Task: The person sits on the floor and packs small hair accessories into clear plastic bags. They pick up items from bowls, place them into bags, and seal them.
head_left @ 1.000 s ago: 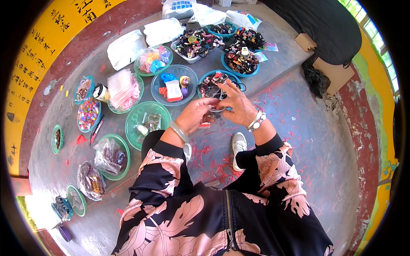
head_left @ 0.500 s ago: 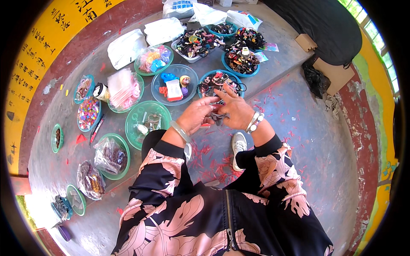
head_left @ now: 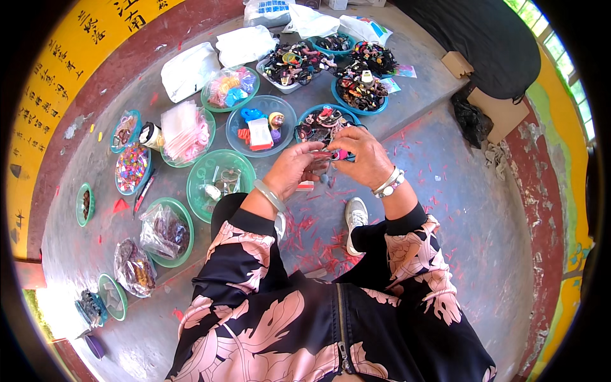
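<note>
My left hand point(head_left: 294, 170) and my right hand point(head_left: 360, 156) meet in front of me, fingers pinched together on a small pink and dark hair accessory point(head_left: 336, 155). A pale bangle circles my left wrist and a beaded bracelet my right. Just beyond my fingers sits a blue bowl point(head_left: 304, 121) of mixed dark hair ornaments. To its left a clear blue bowl point(head_left: 282, 134) holds a white box and small toys. A green bowl point(head_left: 198, 184) lies near my left forearm.
Several more bowls and bags of beads and ornaments ring the concrete step, including a teal bowl point(head_left: 356, 109) and a white tray point(head_left: 272, 76) at the back. White bags point(head_left: 188, 70) lie beyond. My white shoes point(head_left: 355, 215) rest on the red-littered floor. A black bag point(head_left: 472, 121) is at right.
Both hands stay together over the same spot. The fingers have shifted slightly on the small accessory; nothing else has moved.
</note>
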The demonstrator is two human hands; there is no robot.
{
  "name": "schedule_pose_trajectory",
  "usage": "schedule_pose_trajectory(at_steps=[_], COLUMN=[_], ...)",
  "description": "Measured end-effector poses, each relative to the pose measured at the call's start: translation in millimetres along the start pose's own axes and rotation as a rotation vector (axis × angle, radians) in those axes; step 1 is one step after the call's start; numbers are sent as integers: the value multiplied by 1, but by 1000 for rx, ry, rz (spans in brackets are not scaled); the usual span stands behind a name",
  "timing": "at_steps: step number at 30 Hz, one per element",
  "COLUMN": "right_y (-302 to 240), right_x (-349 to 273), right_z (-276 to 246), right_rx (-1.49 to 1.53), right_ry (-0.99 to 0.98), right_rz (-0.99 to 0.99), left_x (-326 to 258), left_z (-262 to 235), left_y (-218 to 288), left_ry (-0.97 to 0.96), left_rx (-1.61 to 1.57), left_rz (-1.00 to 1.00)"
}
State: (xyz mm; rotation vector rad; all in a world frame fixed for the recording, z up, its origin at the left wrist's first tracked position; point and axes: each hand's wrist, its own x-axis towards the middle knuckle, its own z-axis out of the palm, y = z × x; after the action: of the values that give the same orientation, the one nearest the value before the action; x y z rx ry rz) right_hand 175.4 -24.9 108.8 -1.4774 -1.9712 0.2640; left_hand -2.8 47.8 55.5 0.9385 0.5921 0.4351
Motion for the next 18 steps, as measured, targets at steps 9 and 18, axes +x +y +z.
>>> schedule_pose_trajectory(at_steps=[9,18], right_y=[4,1], right_x=[-1,0], right_z=[10,9], right_rx=[-51,23], right_ry=[-16,19], right_rz=[-88,48], left_x=[0,0], left_z=[4,3], left_y=[0,-1], left_ry=[-79,-118], left_rx=[38,6], left_rz=[14,44])
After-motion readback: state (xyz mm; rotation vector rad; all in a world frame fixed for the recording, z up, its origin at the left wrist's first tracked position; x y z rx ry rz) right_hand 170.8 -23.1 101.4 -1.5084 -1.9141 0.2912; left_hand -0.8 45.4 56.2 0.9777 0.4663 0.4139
